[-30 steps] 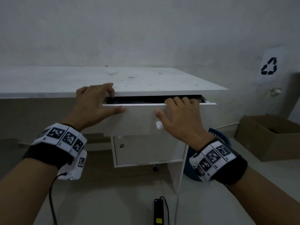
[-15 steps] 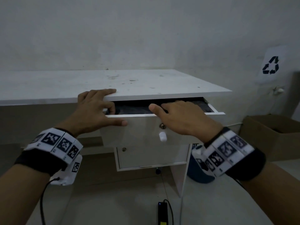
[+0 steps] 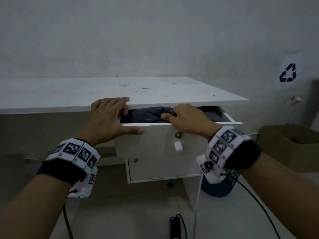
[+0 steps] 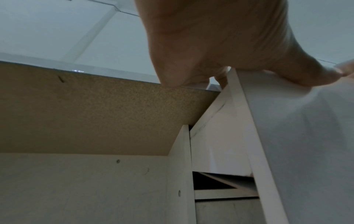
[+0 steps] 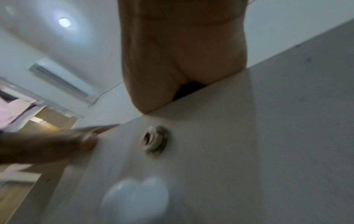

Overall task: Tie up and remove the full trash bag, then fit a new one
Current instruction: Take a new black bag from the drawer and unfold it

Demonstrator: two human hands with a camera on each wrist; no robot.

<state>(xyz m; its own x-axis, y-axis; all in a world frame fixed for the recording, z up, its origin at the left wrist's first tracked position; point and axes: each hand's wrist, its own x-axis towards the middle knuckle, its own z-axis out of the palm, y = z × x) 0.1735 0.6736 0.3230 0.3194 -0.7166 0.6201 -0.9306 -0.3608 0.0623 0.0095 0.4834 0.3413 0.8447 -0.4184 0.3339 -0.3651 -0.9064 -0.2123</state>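
Observation:
A white desk (image 3: 155,90) has its top drawer (image 3: 158,140) pulled partly out. Crumpled black trash bags (image 3: 146,114) lie inside it. My left hand (image 3: 128,120) grips the drawer front's upper left edge, thumb pressed on the face and fingers curled over the rim. My right hand (image 3: 170,114) reaches over the rim and pinches a fold of the black bag between thumb and fingers. The left wrist view shows the left hand (image 4: 220,60) over the drawer front (image 4: 306,136). In the right wrist view the right hand (image 5: 182,53) goes over the rim above the lock (image 5: 155,141).
A blue bin (image 3: 217,187) stands on the floor right of the desk, behind my right wrist. A cardboard box (image 3: 293,147) sits further right under a recycling sign (image 3: 288,73). A black device (image 3: 174,226) with a cable lies on the floor. A white knob (image 3: 178,147) sticks out of the drawer front.
The drawer has slid further out. My right hand left the drawer front, went over the rim and took hold of a black bag. The left hand stays on the rim.

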